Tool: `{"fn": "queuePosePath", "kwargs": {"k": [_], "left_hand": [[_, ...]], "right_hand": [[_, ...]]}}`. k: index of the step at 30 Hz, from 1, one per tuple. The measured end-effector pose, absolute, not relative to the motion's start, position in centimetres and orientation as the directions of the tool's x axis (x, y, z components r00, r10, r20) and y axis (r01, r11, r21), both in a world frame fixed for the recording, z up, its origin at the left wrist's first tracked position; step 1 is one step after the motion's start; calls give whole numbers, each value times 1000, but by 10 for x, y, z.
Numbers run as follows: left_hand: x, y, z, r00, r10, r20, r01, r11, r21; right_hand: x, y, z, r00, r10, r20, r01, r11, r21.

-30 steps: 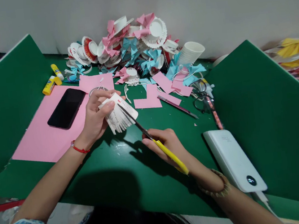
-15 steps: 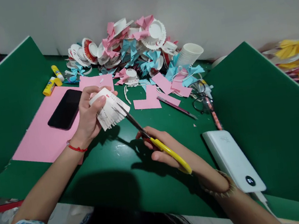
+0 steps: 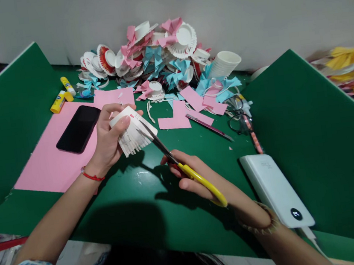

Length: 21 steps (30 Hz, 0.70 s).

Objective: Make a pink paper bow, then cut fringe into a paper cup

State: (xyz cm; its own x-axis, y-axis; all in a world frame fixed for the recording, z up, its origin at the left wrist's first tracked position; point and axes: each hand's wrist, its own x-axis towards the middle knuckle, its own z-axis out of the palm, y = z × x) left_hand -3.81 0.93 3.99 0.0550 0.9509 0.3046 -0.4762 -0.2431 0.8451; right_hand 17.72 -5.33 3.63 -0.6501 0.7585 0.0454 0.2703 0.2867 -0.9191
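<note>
My left hand (image 3: 108,130) is closed around a white paper cup (image 3: 131,134) with small print on it, thumb on the near side. The cup's side is slit into narrow strips that hang toward me. My right hand (image 3: 195,177) grips scissors with yellow handles (image 3: 202,183). Their blades point up and left and lie against the uncut part of the cup's wall. Part of the right fingers is hidden behind the handles.
Behind lie finished paper-cup hats with pink and blue bows (image 3: 155,58) and stacked cups (image 3: 225,63). Around my hands are a phone (image 3: 78,129), glue sticks (image 3: 59,102), pink paper (image 3: 44,166), a craft knife (image 3: 210,127), glasses (image 3: 239,114) and a power bank (image 3: 276,189). Green panels (image 3: 320,145) flank the table.
My left hand and the paper cup have shifted slightly right and down, toward the scissors. My right hand and the scissors stay nearly where they were.
</note>
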Motion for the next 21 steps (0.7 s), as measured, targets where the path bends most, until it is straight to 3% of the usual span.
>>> {"fn": "queuePosePath", "kwargs": {"k": [21], "left_hand": [[-38, 10, 39, 58, 947, 315, -497, -247, 832]], "right_hand": [[178, -54, 36, -645, 762, 53, 285, 304, -909]]}}
